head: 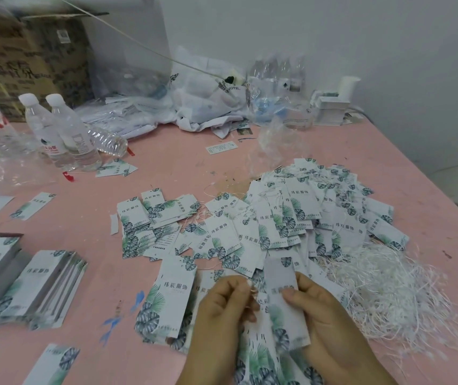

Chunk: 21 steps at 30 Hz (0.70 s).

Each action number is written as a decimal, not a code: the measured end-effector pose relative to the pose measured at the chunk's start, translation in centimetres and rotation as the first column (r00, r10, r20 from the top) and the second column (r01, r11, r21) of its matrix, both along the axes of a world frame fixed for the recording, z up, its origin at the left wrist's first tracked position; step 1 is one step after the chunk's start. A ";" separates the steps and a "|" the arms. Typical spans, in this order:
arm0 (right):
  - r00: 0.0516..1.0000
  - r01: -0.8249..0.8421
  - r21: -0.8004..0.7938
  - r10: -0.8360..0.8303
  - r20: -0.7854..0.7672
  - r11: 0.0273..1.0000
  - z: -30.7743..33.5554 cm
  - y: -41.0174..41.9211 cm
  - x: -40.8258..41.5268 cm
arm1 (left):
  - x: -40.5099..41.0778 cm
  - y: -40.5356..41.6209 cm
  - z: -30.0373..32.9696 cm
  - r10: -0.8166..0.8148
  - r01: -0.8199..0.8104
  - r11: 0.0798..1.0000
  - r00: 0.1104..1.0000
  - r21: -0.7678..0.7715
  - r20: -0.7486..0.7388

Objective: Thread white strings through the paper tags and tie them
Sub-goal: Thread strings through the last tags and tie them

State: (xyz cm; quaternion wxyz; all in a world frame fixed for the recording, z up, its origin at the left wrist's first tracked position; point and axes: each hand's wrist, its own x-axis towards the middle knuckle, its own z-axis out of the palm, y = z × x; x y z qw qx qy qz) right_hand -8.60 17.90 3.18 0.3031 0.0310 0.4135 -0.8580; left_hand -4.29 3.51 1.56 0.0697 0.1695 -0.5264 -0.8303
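Note:
My right hand grips a white paper tag with a leaf print, held upright over the pink table. My left hand pinches a short white string just left of that tag. A big heap of strung tags lies beyond my hands. A tangle of loose white strings lies to the right. More loose tags lie under and left of my hands.
Neat stacks of tags sit at the left edge. Two water bottles stand at the back left, with a cardboard box, plastic bags and a small white box along the wall.

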 end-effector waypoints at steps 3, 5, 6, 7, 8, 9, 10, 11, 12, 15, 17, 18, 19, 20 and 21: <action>0.998 0.051 0.024 -0.051 0.020 0.998 -0.4 -0.7 0.4 | 0.5 0.8 -0.5 -0.035 0.022 0.960 0.998 -0.281 -0.044; 0.996 0.086 0.050 -0.087 0.010 0.995 -0.6 -0.7 0.4 | 0.7 1.0 -0.6 -0.002 -0.017 0.921 0.999 -0.389 -0.047; 0.996 0.095 0.060 -0.094 -0.008 0.994 -0.7 -0.7 0.4 | 0.7 1.0 -0.6 0.013 -0.030 0.905 0.999 -0.425 -0.042; 0.995 0.097 0.072 -0.095 -0.031 0.993 -0.7 -0.6 0.4 | 0.7 1.0 -0.7 0.026 -0.042 0.896 0.999 -0.442 -0.043; 0.994 0.104 0.091 -0.099 -0.056 0.990 -0.7 -0.7 0.4 | 0.7 1.1 -0.7 0.038 -0.053 0.888 0.998 -0.456 -0.041; 0.991 0.117 0.115 -0.109 -0.077 0.986 -0.8 -0.7 0.4 | 0.7 1.1 -0.7 0.054 -0.068 0.877 0.998 -0.475 -0.044; 0.988 0.136 0.139 -0.123 -0.094 0.981 -0.8 -0.8 0.5 | 0.7 1.2 -0.7 0.074 -0.088 0.858 0.996 -0.506 -0.048; 0.985 0.150 0.158 -0.134 -0.109 0.976 -0.9 -1.0 0.6 | 0.7 1.2 -0.8 0.095 -0.113 0.835 0.994 -0.539 -0.063; 0.983 0.160 0.174 -0.139 -0.123 0.972 -1.0 -1.1 0.6 | 0.7 1.2 -0.9 0.114 -0.139 0.811 0.990 -0.568 -0.079; 0.978 0.166 0.213 -0.133 -0.162 0.963 -1.0 -1.3 0.8 | 0.7 1.1 -1.0 0.146 -0.179 0.804 0.984 -0.567 -0.103; 0.977 0.163 0.230 -0.124 -0.174 0.959 -0.8 -1.4 0.7 | 0.6 1.1 -1.0 0.151 -0.176 0.837 0.984 -0.518 -0.089; 0.976 0.162 0.238 -0.120 -0.181 0.958 -0.7 -1.4 0.6 | 0.6 1.1 -1.0 0.150 -0.171 0.852 0.985 -0.494 -0.082; 0.975 0.159 0.247 -0.113 -0.191 0.956 -0.5 -1.5 0.5 | 0.6 1.2 -1.0 0.148 -0.167 0.867 0.986 -0.469 -0.077; 0.974 0.154 0.262 -0.101 -0.202 0.953 -0.2 -1.5 0.3 | 0.6 1.2 -0.9 0.146 -0.163 0.882 0.987 -0.441 -0.072; 0.972 0.149 0.280 -0.088 -0.217 0.948 0.3 -1.6 0.1 | 0.6 1.3 -0.8 0.149 -0.165 0.894 0.986 -0.416 -0.070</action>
